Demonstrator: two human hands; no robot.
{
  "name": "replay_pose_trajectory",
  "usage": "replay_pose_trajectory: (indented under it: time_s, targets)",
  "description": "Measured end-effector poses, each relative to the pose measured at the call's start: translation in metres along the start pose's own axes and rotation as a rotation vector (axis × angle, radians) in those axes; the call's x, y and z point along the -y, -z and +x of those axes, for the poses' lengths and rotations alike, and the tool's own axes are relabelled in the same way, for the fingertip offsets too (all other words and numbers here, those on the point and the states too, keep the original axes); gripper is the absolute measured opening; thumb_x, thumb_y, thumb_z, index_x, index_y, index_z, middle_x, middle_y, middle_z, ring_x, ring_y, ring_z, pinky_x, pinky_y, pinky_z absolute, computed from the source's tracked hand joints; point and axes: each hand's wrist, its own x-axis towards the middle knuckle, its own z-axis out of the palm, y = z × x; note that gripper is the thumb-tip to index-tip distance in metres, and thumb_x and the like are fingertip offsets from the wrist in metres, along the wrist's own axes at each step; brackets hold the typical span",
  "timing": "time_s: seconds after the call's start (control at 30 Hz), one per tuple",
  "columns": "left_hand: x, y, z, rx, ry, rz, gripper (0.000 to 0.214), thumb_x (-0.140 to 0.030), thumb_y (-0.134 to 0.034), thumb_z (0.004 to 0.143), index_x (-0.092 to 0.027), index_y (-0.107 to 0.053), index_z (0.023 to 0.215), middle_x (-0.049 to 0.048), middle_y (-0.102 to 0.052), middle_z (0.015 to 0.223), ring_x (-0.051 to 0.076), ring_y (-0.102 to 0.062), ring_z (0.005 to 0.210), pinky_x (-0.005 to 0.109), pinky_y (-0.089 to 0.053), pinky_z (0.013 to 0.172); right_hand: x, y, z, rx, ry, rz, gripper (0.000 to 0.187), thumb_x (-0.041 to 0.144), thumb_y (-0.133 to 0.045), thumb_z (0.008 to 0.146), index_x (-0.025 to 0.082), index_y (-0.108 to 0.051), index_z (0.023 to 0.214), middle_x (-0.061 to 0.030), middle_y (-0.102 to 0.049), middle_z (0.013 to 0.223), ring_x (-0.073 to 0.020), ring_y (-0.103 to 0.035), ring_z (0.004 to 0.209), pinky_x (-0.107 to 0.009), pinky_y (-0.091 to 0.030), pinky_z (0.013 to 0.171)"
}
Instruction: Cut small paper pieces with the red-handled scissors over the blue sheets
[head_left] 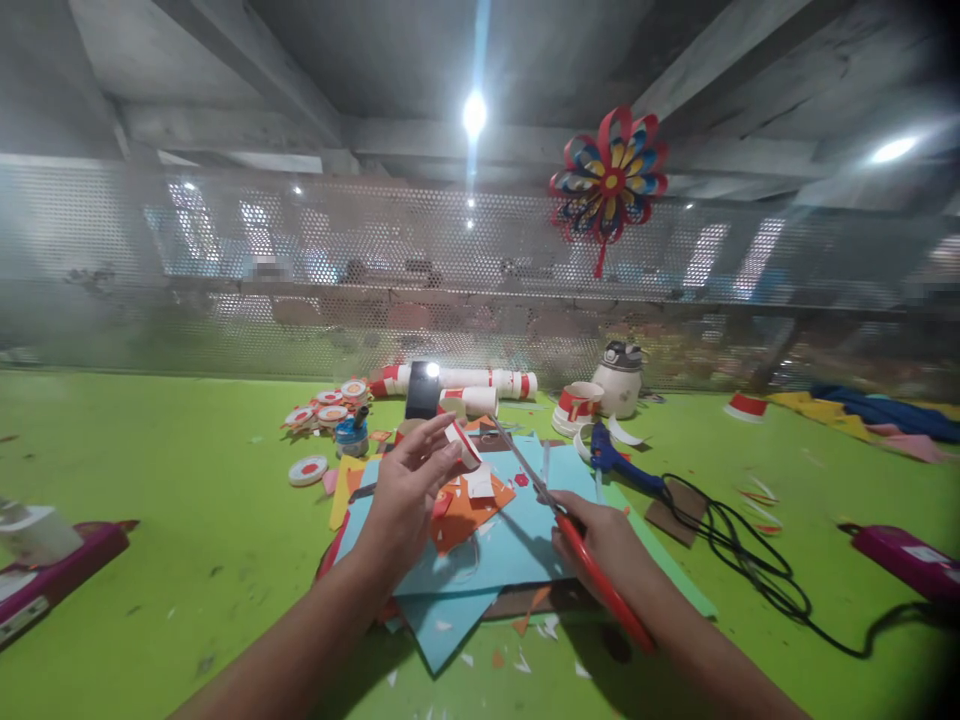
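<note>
Between the thumb and fingers of my left hand is a piece of a paper cup, white with a red edge. My right hand is wrapped round the red handles of a pair of scissors. Their long blades point up and left, with the tips near the cup piece but apart from it. Under both hands lie light blue paper sheets and an orange paper piece, strewn with small cut scraps.
A blue glue gun with a black cord lies to the right. Paper cups, a white jar and a cup tube stand or lie behind. Decorated discs and a blue bottle are left; a power strip lies far left.
</note>
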Motion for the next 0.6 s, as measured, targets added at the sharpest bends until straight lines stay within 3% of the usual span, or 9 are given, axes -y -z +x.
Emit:
replay_pose_trajectory:
  time_s: [0.2, 0.3, 0.4, 0.5, 0.6]
  targets:
    - [-0.002, 0.006, 0.008, -0.009, 0.208, -0.219, 0.020, -0.022, -0.063, 0.077, -0.014, -0.066, 0.094, 0.0086, -0.068, 0.084, 0.018, -0.064, 0.075, 0.031, -0.051, 0.070, -0.010, 0.002, 0.008, -0.007, -0.033, 0.093, 0.031, 0.014, -0.050, 0.080, 0.013, -0.062, 0.108, 0.0066, -0.050, 0.055, -0.0125, -0.054, 0.049, -0.024, -0.043, 0.051]
    - [-0.003, 0.007, 0.009, -0.013, 0.262, -0.266, 0.016, -0.021, -0.062, 0.075, -0.012, -0.066, 0.088, 0.0094, -0.068, 0.079, 0.020, -0.065, 0.075, 0.028, -0.050, 0.065, -0.009, 0.007, 0.008, 0.022, -0.058, 0.119, 0.014, 0.020, -0.055, 0.088, 0.013, -0.061, 0.099, 0.0077, -0.052, 0.057, -0.0100, -0.054, 0.048, -0.024, -0.045, 0.051]
    - [-0.002, 0.008, 0.010, -0.006, 0.265, -0.226, 0.018, -0.020, -0.064, 0.074, -0.013, -0.066, 0.091, 0.0086, -0.069, 0.080, 0.018, -0.066, 0.073, 0.026, -0.049, 0.063, -0.002, 0.013, 0.005, 0.101, -0.089, 0.126, 0.019, 0.029, -0.050, 0.095, 0.014, -0.061, 0.092, 0.0061, -0.058, 0.062, -0.0085, -0.056, 0.049, -0.023, -0.049, 0.050]
    - [0.002, 0.011, 0.011, 0.016, 0.263, -0.139, 0.024, -0.024, -0.066, 0.075, -0.014, -0.066, 0.097, 0.0080, -0.069, 0.080, 0.018, -0.067, 0.072, 0.025, -0.049, 0.061, 0.002, 0.018, 0.005, 0.169, -0.137, 0.081, 0.021, 0.030, -0.049, 0.096, 0.014, -0.062, 0.097, 0.0003, -0.066, 0.080, -0.0101, -0.062, 0.060, -0.025, -0.053, 0.056]
    - [0.006, 0.015, 0.012, 0.053, 0.269, -0.063, 0.025, -0.030, -0.065, 0.076, -0.015, -0.065, 0.096, 0.0105, -0.069, 0.083, 0.021, -0.068, 0.077, 0.028, -0.050, 0.065, -0.001, 0.017, 0.013, 0.158, -0.189, -0.022, 0.023, 0.028, -0.055, 0.093, 0.015, -0.059, 0.110, -0.0050, -0.065, 0.105, -0.0176, -0.066, 0.083, -0.035, -0.055, 0.071]
